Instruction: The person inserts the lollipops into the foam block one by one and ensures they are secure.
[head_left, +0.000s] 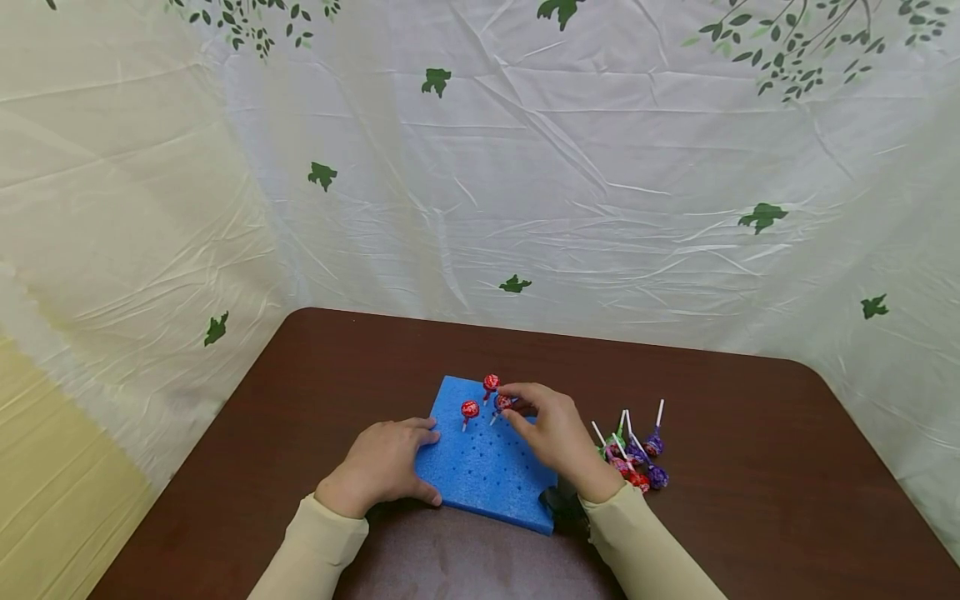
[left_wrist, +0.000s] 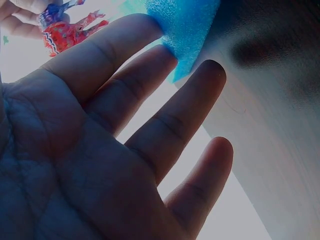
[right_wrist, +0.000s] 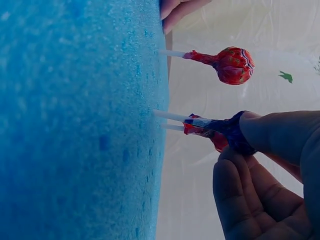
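A blue foam board dotted with small holes lies on the table. Two red-wrapped lollipops stand in it, sticks down; in the right wrist view one red lollipop shows fully, the other mostly hidden. My right hand pinches the wrapped head of a purple-blue lollipop between thumb and fingers. Its white stick meets the foam; I cannot tell how deep it goes. With fingers spread, my left hand rests against the board's left edge. Its fingers look straight in the left wrist view.
Right of the board, several lollipops in purple, red, pink and green wrappers lie in a pile, some sticks pointing up. A black object shows under the right wrist. The brown table ends at a white leaf-patterned cloth.
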